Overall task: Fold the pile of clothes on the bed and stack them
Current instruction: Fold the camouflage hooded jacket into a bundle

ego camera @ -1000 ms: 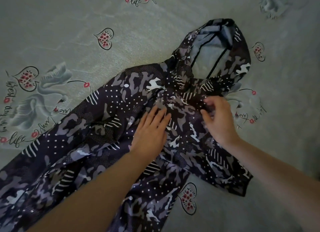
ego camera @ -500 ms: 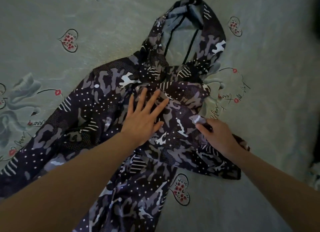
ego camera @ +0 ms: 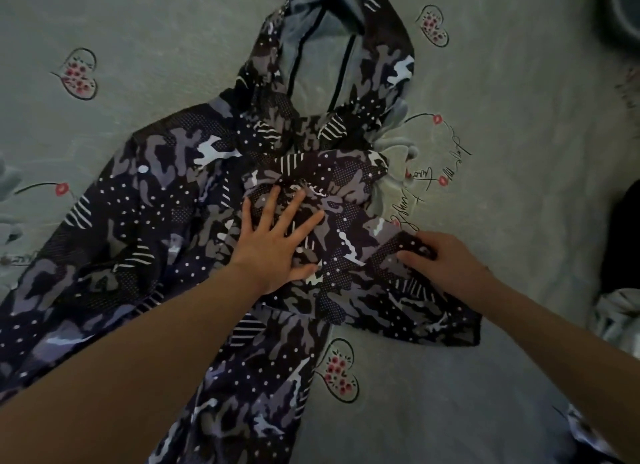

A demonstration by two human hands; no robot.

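Observation:
A dark camouflage hooded jacket (ego camera: 145,221) with white dots and stripes lies spread on the bed, its hood (ego camera: 339,48) pointing to the top of the view. My left hand (ego camera: 273,245) lies flat with fingers spread on the jacket's chest. My right hand (ego camera: 446,259) pinches a folded flap of the jacket's right side, which lies across the chest. The jacket's lower part runs off the bottom left under my left forearm.
The pale green bedsheet (ego camera: 519,186) carries heart and script prints. Other clothes (ego camera: 620,311) lie at the right edge, and a patterned piece (ego camera: 585,436) shows at the bottom right. A dark object (ego camera: 623,10) sits in the top right corner.
My right hand has pulled the jacket's right side down and inward across the chest. My left hand spread its fingers and stayed pressed on the chest. The view shifted, with the hood now nearer the top.

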